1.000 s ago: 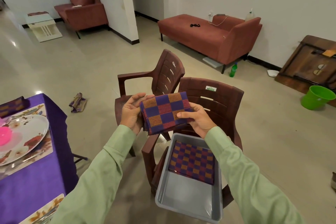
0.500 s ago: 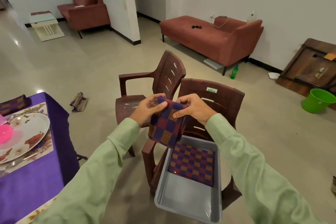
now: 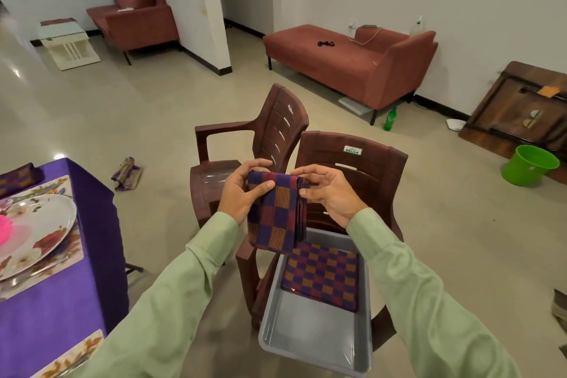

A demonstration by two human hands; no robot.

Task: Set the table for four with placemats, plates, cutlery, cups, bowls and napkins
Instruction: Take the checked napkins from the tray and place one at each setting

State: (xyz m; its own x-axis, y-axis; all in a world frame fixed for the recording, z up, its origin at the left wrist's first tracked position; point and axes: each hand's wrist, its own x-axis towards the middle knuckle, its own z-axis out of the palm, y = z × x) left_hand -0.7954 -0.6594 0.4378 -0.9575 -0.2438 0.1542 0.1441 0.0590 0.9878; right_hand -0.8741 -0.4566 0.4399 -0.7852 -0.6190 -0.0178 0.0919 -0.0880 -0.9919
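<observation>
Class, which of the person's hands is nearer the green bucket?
Right. The right hand pinches the napkin on the side toward the green bucket; the left hand grips its opposite edge, farther away.

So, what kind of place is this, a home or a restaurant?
Probably a home, a living and dining room in one: a reddish sofa against the wall, a brown plastic chair, and a purple-clothed table laid with a flowered plate.
</observation>
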